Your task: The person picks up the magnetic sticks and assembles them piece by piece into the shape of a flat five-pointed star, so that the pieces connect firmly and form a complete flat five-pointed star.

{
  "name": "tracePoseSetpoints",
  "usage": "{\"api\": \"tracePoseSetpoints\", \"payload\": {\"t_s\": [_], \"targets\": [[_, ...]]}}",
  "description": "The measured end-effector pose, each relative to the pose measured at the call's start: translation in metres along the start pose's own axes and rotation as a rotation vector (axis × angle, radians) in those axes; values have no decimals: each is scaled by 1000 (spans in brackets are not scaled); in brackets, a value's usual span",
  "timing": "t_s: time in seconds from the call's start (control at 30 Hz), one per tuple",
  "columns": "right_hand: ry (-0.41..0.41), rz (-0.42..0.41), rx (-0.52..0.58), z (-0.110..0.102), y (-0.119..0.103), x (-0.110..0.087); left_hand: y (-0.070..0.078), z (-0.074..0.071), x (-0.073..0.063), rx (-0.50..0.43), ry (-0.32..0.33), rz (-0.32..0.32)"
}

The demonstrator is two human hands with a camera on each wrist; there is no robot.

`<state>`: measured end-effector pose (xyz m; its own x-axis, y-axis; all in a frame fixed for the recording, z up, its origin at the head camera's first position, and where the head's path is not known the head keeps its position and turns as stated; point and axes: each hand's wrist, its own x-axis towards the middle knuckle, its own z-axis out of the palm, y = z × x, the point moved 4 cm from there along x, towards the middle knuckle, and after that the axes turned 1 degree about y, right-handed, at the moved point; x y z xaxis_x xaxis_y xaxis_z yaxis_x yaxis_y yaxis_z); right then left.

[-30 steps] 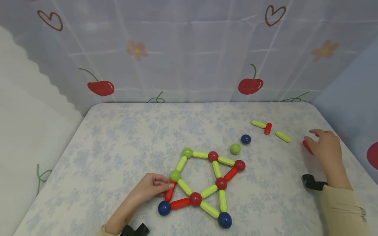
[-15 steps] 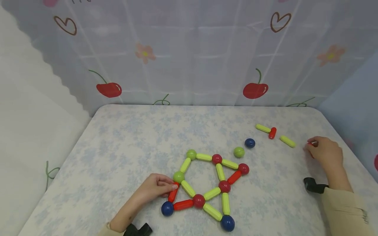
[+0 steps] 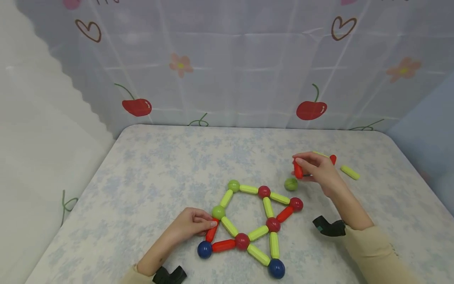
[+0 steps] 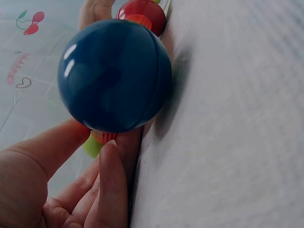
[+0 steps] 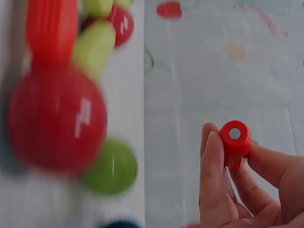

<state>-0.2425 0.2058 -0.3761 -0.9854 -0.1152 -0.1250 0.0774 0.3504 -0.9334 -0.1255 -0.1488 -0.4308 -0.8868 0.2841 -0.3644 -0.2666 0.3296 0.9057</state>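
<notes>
My left hand pinches a red magnetic rod at its upper end. That rod runs between a green ball and a dark blue ball. In the left wrist view the blue ball covers most of the rod. Raised over the table, my right hand holds another red rod between thumb and fingers, near a loose green ball. The right wrist view shows the silver end of this rod. Around the left hand lies a flat frame of rods joined by a red ball and others.
Behind my right hand lie a loose yellow-green rod, a red rod and another yellow-green rod, partly covered. A loose blue ball shows at the right wrist view's bottom edge. The table meets a printed curtain at the back.
My right hand has taken hold of the red rod at the far right, lifted it and carried it left to above the loose green ball. My left hand keeps its pinch.
</notes>
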Motion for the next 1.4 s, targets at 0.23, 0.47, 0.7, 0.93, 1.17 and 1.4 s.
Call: {"api": "tracePoseSetpoints", "payload": {"t_s": [0.23,0.47,0.7,0.93,1.17,1.4], "targets": [[-323,-9,154,74,-37,-9,-2,0,2,22,9,12],[-494,-60,98,147,-58,-7,-2,0,3,14,13,8],[-528,-157,-36,196,-60,-3,-2,1,4,-11,1,23],[-498,-212,-138,208,-61,-2,-1,1,4,-34,-13,33],[-518,-298,-242,214,-61,-2,1,1,1,-50,-17,37],[-531,-359,-344,216,-63,-6,2,1,-1,-47,-14,42]]}}
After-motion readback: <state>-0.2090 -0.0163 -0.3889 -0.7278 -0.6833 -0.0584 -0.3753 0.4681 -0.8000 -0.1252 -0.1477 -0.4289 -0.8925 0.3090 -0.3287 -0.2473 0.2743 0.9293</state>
